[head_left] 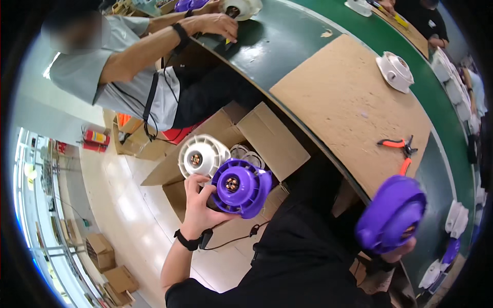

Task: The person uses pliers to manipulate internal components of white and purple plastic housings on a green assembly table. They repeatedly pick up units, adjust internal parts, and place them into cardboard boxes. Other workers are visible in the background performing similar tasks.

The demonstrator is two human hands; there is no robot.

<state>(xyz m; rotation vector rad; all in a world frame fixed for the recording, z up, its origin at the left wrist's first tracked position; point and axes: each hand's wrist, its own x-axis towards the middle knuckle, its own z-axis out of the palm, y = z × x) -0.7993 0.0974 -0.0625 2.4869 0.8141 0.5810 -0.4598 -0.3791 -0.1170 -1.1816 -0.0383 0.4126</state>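
Observation:
My left hand (199,206) grips a purple plastic motor housing (245,197) by its rim, above a cardboard box on the floor. Copper windings show in its round centre. A similar white motor housing (208,160) lies against my left fingertips and touches the purple one; whether the fingers hold it too, I cannot tell. At the right, by the table edge, my right hand (401,251) is closed around a second purple housing (393,213), slightly blurred. It covers most of that hand's fingers.
A cardboard sheet (339,97) covers part of the green table, with orange-handled pliers (391,143) and a white housing (395,74) on it. An open cardboard box (275,141) stands below. A co-worker (133,66) works at the upper left; more housings line the far right.

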